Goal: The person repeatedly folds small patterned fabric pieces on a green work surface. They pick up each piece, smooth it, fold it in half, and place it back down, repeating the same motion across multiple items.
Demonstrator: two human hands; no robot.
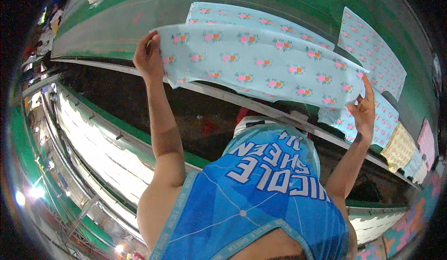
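A light-blue fabric piece (251,62) printed with pink and orange flowers is stretched between my two hands over the near edge of a green table. My left hand (149,55) pinches its left end at the upper corner. At the other end, my right hand (364,106) grips the right corner, thumb and fingers bent around the cloth edge. The fabric's lower edge hangs in loose folds. Behind it lies another flowered piece (260,20) of the same print, partly covered by the held one.
The long green table (107,36) runs across the far side. More flowered cloth (372,50) lies at the right, with a yellow piece (398,146) and a pink piece (426,139) draped over the near edge. Behind me stands another long table with a white surface (102,134).
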